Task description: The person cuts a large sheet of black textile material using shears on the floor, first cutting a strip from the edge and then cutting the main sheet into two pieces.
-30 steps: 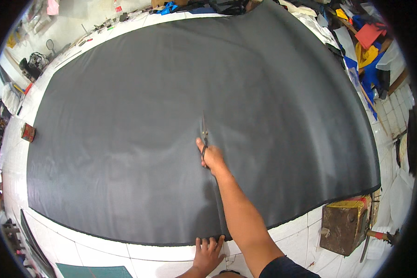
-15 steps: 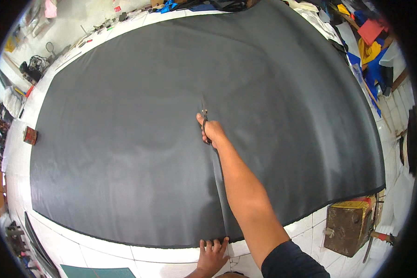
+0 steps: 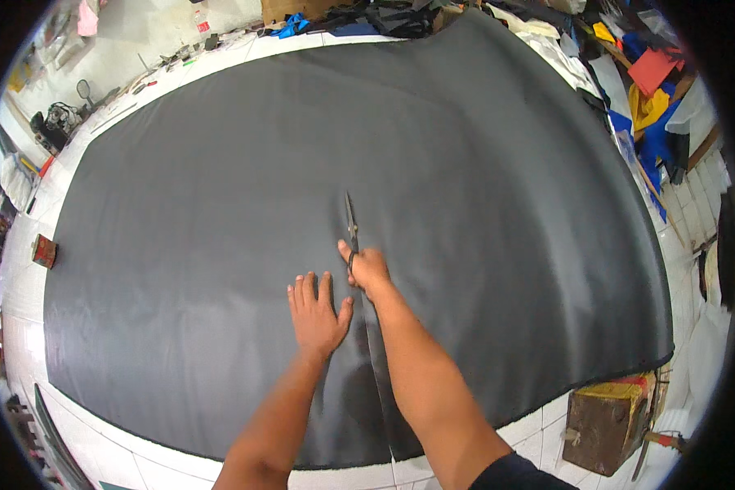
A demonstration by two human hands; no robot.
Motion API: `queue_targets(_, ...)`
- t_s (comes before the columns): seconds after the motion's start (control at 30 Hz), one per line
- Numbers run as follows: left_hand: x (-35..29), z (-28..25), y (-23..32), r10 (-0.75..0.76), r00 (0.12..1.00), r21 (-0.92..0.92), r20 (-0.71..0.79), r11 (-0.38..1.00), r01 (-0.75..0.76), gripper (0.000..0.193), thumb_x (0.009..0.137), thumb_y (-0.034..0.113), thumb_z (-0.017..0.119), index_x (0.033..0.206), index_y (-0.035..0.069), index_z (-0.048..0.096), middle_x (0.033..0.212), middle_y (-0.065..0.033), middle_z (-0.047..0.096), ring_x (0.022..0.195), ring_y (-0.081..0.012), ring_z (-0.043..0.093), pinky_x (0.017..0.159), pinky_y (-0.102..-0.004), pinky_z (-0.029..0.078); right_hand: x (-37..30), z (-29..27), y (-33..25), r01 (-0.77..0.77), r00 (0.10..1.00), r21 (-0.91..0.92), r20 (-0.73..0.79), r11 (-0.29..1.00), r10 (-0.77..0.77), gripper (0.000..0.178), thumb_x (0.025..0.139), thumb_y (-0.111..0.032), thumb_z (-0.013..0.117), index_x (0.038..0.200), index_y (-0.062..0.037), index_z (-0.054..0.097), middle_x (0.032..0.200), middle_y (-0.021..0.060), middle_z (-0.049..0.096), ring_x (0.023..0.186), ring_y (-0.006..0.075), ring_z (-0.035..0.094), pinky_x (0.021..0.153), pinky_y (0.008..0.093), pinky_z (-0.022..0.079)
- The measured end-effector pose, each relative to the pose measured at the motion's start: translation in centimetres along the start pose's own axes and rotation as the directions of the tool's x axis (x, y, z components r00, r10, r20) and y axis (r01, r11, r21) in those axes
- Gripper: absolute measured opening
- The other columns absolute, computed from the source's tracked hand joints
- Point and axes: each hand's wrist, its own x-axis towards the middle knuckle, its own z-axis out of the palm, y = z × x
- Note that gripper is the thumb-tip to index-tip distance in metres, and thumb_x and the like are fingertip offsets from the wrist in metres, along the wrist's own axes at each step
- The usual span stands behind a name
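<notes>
A large sheet of dark grey, leather-like material [image 3: 204,204] lies spread over the white tiled floor. My right hand [image 3: 367,269] grips a pair of scissors [image 3: 351,220] by the handles, near the middle of the sheet. The blades point away from me and look nearly closed. A straight cut line runs from the sheet's near edge up to the scissors, under my right forearm. Just left of that line, my left hand [image 3: 317,318] rests flat on the sheet with its fingers spread.
A brown box [image 3: 604,429] stands by the near right edge. A small red tin [image 3: 44,251] sits at the left edge. Coloured scraps [image 3: 649,106] pile up at the far right, and dark material [image 3: 392,18] lies along the back. White floor tiles [image 3: 122,453] border the sheet.
My left hand has moved from the sheet's near edge forward onto the sheet, beside the cut. The scissors and right hand appear slightly nearer in the picture, as the view has also shifted.
</notes>
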Motion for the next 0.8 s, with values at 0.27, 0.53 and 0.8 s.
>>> queue_targets(0.27, 1.6, 2.0, -0.7, 0.010, 0.987, 0.078, 0.162, 0.997, -0.023, 0.061, 0.085, 0.041, 0.062, 0.132, 0.005, 0.049, 0.137, -0.0237, 0.042, 0.135, -0.0415, 0.032, 0.114, -0.0576, 0.019, 0.8, 0.8, 0.9, 0.053, 0.983, -0.120, -0.168, 0.991, -0.073, 0.056, 0.087, -0.055, 0.064, 0.064, -0.0052, 0.054, 0.055, 0.0041, 0.051, 0.046, 0.0170, 0.052, 0.048, 0.0348, 0.043)
queue_targets(0.53, 2.1, 2.6, -1.1, -0.037, 0.975, 0.033, 0.218, 0.999, 0.031, 0.066, 0.080, 0.042, 0.063, 0.132, 0.005, 0.049, 0.134, -0.0237, 0.043, 0.132, -0.0438, 0.034, 0.112, -0.0611, 0.019, -1.4, 0.6, 0.8, 0.000, 0.975, -0.318, -0.211, 0.948, -0.070, 0.056, 0.087, -0.053, 0.064, 0.072, -0.0006, 0.055, 0.062, 0.0127, 0.057, 0.062, 0.0265, 0.058, 0.061, 0.0405, 0.044)
queue_targets(0.8, 2.2, 2.8, -1.7, -0.054, 0.955, 0.085, 0.291, 0.996, 0.030, 0.066, 0.079, 0.045, 0.061, 0.131, 0.005, 0.049, 0.136, -0.0245, 0.040, 0.132, -0.0458, 0.032, 0.110, -0.0644, 0.021, 2.8, 0.6, -4.3, -0.152, 0.986, -0.160, -0.098, 0.975, 0.137, 0.059, 0.087, -0.060, 0.061, 0.078, -0.0011, 0.058, 0.072, 0.0164, 0.061, 0.072, 0.0354, 0.062, 0.067, 0.0437, 0.046)
